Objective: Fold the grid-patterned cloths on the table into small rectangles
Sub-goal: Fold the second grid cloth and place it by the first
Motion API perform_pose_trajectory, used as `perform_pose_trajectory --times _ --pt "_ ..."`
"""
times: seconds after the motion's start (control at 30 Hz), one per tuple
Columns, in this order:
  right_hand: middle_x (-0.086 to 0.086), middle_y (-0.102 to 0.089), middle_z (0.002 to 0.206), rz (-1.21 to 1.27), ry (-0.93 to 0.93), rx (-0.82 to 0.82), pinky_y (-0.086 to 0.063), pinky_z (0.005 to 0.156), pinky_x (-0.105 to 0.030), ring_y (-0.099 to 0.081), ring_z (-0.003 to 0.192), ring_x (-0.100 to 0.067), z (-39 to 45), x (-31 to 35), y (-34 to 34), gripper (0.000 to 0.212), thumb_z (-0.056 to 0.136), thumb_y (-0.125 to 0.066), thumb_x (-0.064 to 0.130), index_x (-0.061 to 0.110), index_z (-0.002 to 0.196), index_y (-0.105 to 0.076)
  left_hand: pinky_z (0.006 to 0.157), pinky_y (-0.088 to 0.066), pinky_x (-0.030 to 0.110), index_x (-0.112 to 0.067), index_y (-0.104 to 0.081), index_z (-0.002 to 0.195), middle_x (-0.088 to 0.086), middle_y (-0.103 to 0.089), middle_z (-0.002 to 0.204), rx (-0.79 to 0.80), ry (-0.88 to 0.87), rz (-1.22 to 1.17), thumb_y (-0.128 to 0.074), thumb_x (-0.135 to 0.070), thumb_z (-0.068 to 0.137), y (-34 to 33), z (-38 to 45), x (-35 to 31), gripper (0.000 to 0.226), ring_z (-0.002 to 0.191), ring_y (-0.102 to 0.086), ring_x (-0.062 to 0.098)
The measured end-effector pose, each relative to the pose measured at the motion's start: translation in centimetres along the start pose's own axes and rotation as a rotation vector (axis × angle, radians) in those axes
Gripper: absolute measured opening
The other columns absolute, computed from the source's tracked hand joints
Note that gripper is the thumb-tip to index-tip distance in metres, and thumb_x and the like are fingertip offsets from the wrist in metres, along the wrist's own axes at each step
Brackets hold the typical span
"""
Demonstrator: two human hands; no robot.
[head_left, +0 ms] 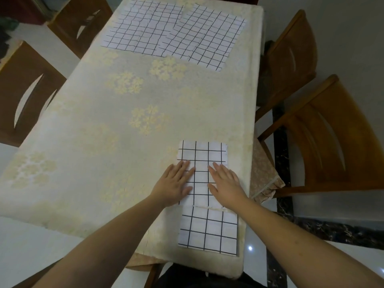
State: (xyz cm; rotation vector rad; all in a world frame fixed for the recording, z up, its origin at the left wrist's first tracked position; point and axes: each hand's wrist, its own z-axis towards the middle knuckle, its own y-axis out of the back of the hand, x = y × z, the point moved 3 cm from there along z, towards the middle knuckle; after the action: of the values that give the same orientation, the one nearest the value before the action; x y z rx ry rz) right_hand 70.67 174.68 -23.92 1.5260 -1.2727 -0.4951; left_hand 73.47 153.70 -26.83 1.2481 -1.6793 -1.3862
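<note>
A folded white cloth with a black grid [202,154] lies near the table's right edge. My left hand [175,185] and my right hand [225,183] both press flat on it, fingers straight, side by side. Just below it, at the near edge, lies a second folded grid cloth [207,230], touching the first one's near edge. At the far end of the table two unfolded grid cloths lie spread out, the left cloth [137,28] and the right cloth [207,40], overlapping in the middle.
The table [104,121] wears a pale cloth with a yellow flower print. Wooden chairs stand on the right [332,142] and on the left [27,94]. The floor is glossy and light, with a dark marble strip on the right.
</note>
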Motion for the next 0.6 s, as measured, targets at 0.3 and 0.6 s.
perform_pose_trajectory --times 0.3,0.6 --pt "0.007 0.018 0.157 -0.126 0.066 0.028 -0.001 0.121 -0.042 0.009 0.149 -0.017 -0.1 -1.5 -1.4 0.076 0.088 -0.006 0.061 0.026 0.154 -0.002 0.119 -0.006 0.045 -0.031 -0.013 0.156 0.005 -0.004 0.164 -0.009 -0.076 -0.010 -0.019 -0.072 0.094 0.1 1.4 2.7 0.075 0.151 -0.002 0.025" --pt "0.005 0.006 0.161 -0.093 0.084 0.003 0.006 0.118 -0.035 0.005 0.149 -0.016 0.0 -1.7 -1.1 0.072 0.091 -0.007 0.059 0.025 0.155 -0.010 0.120 -0.006 0.044 -0.029 -0.019 0.155 0.000 -0.015 0.163 -0.029 -0.018 -0.017 0.004 -0.064 0.095 2.6 6.7 6.9 0.073 0.150 -0.014 0.024"
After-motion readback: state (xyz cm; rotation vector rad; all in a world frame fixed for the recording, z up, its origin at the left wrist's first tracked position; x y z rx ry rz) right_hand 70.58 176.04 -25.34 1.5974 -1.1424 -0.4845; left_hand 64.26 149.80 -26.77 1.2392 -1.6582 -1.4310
